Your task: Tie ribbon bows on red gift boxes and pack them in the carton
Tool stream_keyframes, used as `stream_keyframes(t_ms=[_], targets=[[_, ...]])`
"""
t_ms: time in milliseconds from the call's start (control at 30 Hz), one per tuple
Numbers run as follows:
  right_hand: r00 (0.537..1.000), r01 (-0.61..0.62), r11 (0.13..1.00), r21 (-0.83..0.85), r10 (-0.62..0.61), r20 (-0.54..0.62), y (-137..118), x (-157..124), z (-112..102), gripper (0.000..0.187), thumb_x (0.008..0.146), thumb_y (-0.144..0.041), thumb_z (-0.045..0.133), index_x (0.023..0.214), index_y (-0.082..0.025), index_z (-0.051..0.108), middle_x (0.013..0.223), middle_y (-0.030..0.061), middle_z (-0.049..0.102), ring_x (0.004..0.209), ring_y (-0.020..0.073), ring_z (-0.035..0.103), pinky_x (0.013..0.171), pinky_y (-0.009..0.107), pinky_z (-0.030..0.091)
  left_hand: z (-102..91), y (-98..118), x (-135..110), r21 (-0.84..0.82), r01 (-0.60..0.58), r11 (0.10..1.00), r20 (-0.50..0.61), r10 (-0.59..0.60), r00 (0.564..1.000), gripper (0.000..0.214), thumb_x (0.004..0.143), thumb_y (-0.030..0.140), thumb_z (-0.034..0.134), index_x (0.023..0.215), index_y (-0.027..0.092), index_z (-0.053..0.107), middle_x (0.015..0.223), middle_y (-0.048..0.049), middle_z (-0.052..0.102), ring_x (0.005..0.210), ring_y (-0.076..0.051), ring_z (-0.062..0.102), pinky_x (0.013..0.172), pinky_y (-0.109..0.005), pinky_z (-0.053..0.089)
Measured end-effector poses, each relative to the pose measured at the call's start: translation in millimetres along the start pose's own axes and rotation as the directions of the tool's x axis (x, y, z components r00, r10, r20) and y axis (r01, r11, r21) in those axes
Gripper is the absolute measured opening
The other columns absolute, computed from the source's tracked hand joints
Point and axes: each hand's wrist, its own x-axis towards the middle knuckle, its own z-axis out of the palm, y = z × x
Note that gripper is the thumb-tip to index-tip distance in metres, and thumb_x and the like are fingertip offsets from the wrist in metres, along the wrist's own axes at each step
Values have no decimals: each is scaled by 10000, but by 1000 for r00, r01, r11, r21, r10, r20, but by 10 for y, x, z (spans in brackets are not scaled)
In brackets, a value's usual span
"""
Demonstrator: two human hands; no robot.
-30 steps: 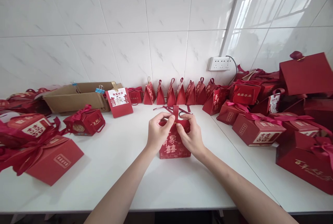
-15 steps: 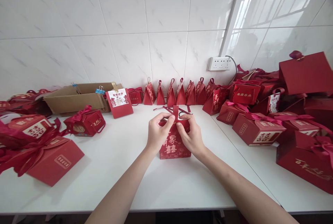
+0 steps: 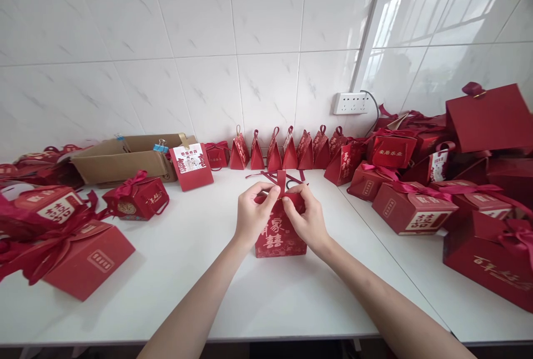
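A red gift box [image 3: 280, 239] with pale printed characters stands upright on the white table in front of me. A dark red ribbon loop [image 3: 282, 180] rises from its top edge. My left hand [image 3: 257, 212] is closed on the box's upper left, thumb near the foot of the loop. On the upper right, my right hand [image 3: 306, 214] pinches the same box, its thumb on the front face. Fingers behind the box are hidden. Several loose ribbon strips [image 3: 264, 176] and a small black curved thing lie just beyond.
Small red triangular boxes [image 3: 275, 156] line the tiled wall. A cardboard carton [image 3: 120, 165] with blue clips sits back left, beside a red box with a white panel [image 3: 192, 167]. More ribboned boxes [image 3: 89, 259] fill the left, others [image 3: 416, 209] the right. A power strip [image 3: 352, 103] is on the wall.
Almost nothing differs. Both hands keep hold of the gift box at its top, and the whole view has shifted very slightly.
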Motion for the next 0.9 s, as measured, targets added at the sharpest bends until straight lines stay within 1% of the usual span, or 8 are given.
stream_keyframes(t_ms=[100, 167, 267, 367, 467, 633, 733, 900], targets=[[999, 41, 999, 16, -41, 14, -8, 8, -11, 65, 819, -239, 525, 873, -205, 510, 833, 10, 612, 745, 147, 575, 693, 266, 464, 6, 1, -3, -1, 0, 1000, -2, 0, 1000, 200, 790, 359, 598, 740, 172, 647, 719, -15, 664, 700, -140, 623, 636, -220, 503], [999, 32, 999, 18, -33, 21, -13, 18, -17, 51, 825, -251, 524, 838, -201, 522, 800, 10, 610, 718, 146, 571, 682, 268, 460, 8, -6, 3, -3, 3, 1000, 1, -3, 1000, 205, 791, 363, 596, 743, 171, 649, 724, -18, 666, 706, -145, 626, 640, -224, 507], [1000, 3, 1000, 11, -3, 21, -32, 37, -29, 96, 828, -272, 518, 769, -197, 522, 729, 5, 581, 657, 140, 547, 642, 266, 450, -12, -12, 17, 2, -7, 1000, 20, 7, 1000, 204, 791, 366, 597, 754, 172, 648, 745, -24, 667, 731, -155, 630, 670, -232, 511], [1000, -2, 1000, 21, 1, 29, -55, 61, -40, 119, 818, -287, 518, 744, -194, 520, 712, 5, 571, 656, 141, 544, 646, 265, 451, -70, -16, 28, 10, -27, 1000, 69, 26, 997, 192, 769, 373, 622, 800, 184, 642, 806, -31, 673, 777, -169, 636, 719, -243, 514], [999, -16, 1000, 26, 15, 40, -48, 90, -40, 134, 805, -302, 516, 723, -196, 514, 700, 1, 564, 651, 138, 539, 643, 259, 454, -136, -64, 42, -18, -17, 1000, 141, 19, 990, 242, 731, 391, 655, 878, 200, 632, 862, -39, 676, 778, -187, 645, 687, -250, 524], [998, -32, 999, 28, 30, 56, -12, 104, -41, 152, 804, -315, 511, 708, -197, 507, 695, -6, 555, 647, 133, 530, 634, 249, 451, -172, -163, 41, 26, -34, 999, 116, 31, 993, 214, 705, 384, 668, 802, 199, 627, 779, -33, 663, 716, -187, 633, 647, -244, 516], [998, -6, 999, 37, 3, 67, -1, 91, -60, 137, 815, -297, 516, 730, -190, 521, 711, 0, 566, 667, 136, 538, 655, 254, 446, -164, -159, 18, 22, -55, 998, 125, 52, 991, 227, 700, 375, 662, 820, 187, 623, 791, -38, 666, 716, -186, 631, 646, -247, 512], [996, 6, 999, 36, -10, 93, 26, 77, -95, 135, 836, -296, 519, 755, -188, 525, 733, 2, 578, 667, 137, 541, 647, 254, 438, -131, -131, -19, 7, -9, 1000, 165, 7, 986, 214, 711, 363, 648, 761, 159, 611, 695, -25, 650, 636, -156, 609, 591, -231, 488]])
